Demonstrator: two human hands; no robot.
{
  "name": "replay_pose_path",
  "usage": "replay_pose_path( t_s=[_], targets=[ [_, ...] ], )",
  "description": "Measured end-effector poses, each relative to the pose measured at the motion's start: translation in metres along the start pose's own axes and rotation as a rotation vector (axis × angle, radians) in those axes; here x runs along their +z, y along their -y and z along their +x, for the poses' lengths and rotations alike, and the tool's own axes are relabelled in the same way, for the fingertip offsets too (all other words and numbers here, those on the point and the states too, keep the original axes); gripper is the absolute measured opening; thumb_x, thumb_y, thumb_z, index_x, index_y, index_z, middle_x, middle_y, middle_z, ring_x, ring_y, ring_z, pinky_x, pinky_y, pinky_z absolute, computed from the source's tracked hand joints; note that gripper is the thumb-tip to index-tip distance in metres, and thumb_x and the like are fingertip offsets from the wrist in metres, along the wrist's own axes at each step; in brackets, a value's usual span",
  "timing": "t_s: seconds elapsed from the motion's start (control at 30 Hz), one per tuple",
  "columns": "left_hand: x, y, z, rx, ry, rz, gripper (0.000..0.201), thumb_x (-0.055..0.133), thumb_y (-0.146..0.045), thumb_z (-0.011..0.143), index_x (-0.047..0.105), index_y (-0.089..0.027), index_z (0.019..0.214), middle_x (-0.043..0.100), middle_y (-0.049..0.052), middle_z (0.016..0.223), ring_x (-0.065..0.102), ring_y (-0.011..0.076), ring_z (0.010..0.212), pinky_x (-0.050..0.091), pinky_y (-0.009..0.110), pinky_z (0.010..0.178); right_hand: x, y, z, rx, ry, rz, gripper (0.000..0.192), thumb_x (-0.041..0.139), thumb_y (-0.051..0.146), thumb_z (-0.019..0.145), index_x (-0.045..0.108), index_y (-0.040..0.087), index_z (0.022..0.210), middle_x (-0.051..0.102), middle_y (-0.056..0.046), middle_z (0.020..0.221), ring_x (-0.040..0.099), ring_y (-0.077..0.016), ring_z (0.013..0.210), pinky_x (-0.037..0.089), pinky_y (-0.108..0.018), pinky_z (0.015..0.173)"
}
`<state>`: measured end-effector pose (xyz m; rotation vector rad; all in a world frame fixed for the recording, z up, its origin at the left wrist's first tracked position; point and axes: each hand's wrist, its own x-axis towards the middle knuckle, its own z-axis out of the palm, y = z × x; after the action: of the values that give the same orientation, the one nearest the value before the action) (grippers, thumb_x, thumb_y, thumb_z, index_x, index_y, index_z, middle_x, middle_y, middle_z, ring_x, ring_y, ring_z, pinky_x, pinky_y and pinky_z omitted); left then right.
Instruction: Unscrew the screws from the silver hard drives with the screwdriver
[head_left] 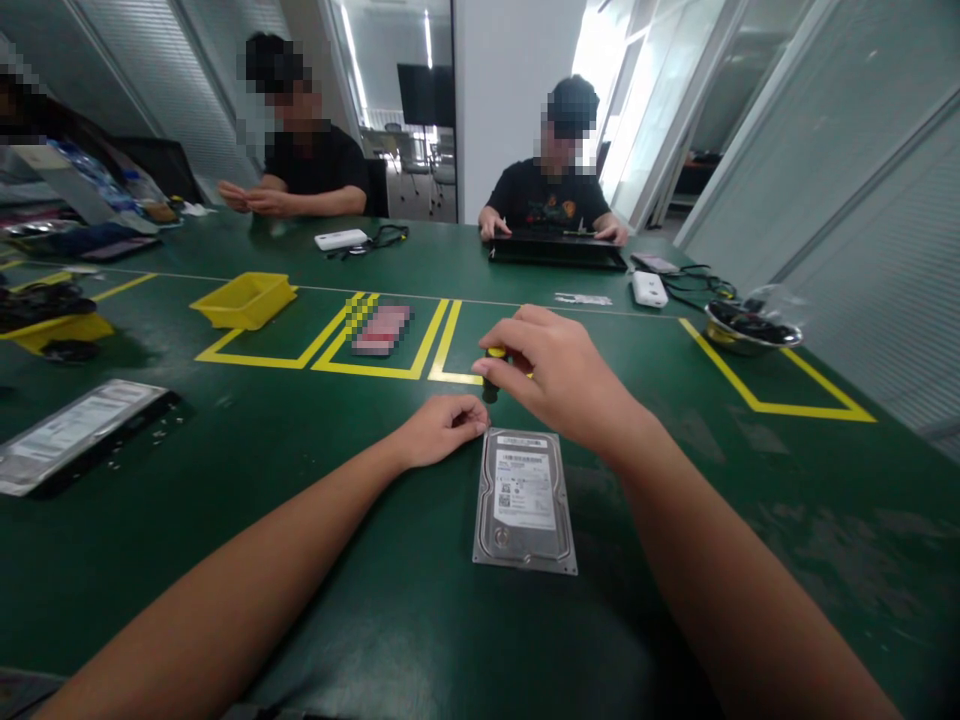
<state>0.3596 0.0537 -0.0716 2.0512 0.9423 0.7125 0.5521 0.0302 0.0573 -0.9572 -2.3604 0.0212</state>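
A silver hard drive point(525, 500) lies flat, label up, on the green table point(337, 560) in front of me. My right hand point(559, 375) is closed around a yellow-and-black screwdriver point(493, 372), held upright over the drive's far left corner. My left hand point(442, 425) rests on the table beside that corner, fingers pinched together near the screwdriver's tip. What the fingertips pinch is hidden.
A second hard drive point(75, 432) with small screws beside it lies at left. Yellow bins point(244, 300) point(56, 328) stand farther back. A metal bowl point(750, 325) sits at right. Two people sit across the table; one has a laptop point(556, 250). Yellow tape marks boxes.
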Motion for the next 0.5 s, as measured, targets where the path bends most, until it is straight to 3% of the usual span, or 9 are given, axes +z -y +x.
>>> replay_pose_path(
  t_s=[0.1,0.23,0.33,0.43,0.5],
  targets=[
    [0.0000,-0.0016,0.0003,0.008,0.005,0.001,0.014,0.057,-0.025,0.089,0.060,-0.015,0.081,0.058,-0.002,0.073,0.052,0.0137,0.070,0.038,0.026,0.067,0.0045,0.0056,0.0002,0.041,0.031,-0.067,0.025,0.057,0.033,0.096,0.069,0.012,0.101,0.061,-0.008,0.095,0.056,-0.0189,0.089,0.040,-0.029,0.076],
    [-0.0005,-0.0044,-0.0001,-0.009,0.000,0.007,0.014,0.056,-0.024,0.089,0.060,-0.015,0.080,0.056,-0.003,0.071,0.050,0.0130,0.068,0.036,0.025,0.064,0.0035,0.0099,-0.0007,0.033,0.047,-0.081,0.028,0.046,0.024,0.100,0.069,0.009,0.106,0.061,-0.012,0.106,0.057,-0.0205,0.095,0.041,-0.031,0.082],
    [-0.0004,-0.0046,-0.0007,-0.013,-0.005,0.008,0.014,0.056,-0.024,0.088,0.060,-0.015,0.079,0.057,-0.002,0.072,0.050,0.0132,0.069,0.037,0.025,0.065,0.0014,0.0086,-0.0018,0.020,0.014,-0.040,0.026,0.047,0.019,0.098,0.070,0.010,0.104,0.064,-0.010,0.099,0.057,-0.0196,0.093,0.040,-0.030,0.083],
    [-0.0001,-0.0034,-0.0010,-0.007,-0.006,0.007,0.013,0.057,-0.025,0.088,0.061,-0.015,0.080,0.058,-0.002,0.075,0.052,0.0136,0.071,0.038,0.026,0.066,0.0021,0.0059,-0.0028,0.021,-0.039,-0.037,0.024,0.052,0.025,0.097,0.067,0.013,0.111,0.063,-0.007,0.094,0.056,-0.0180,0.087,0.038,-0.029,0.078],
    [-0.0002,-0.0032,-0.0010,-0.004,-0.006,0.012,0.013,0.056,-0.024,0.088,0.060,-0.016,0.080,0.058,-0.002,0.074,0.052,0.0134,0.070,0.038,0.026,0.066,0.0038,0.0045,-0.0031,0.034,-0.046,-0.058,0.022,0.053,0.030,0.097,0.067,0.015,0.106,0.060,-0.006,0.092,0.054,-0.0172,0.084,0.036,-0.028,0.074]
  ],
)
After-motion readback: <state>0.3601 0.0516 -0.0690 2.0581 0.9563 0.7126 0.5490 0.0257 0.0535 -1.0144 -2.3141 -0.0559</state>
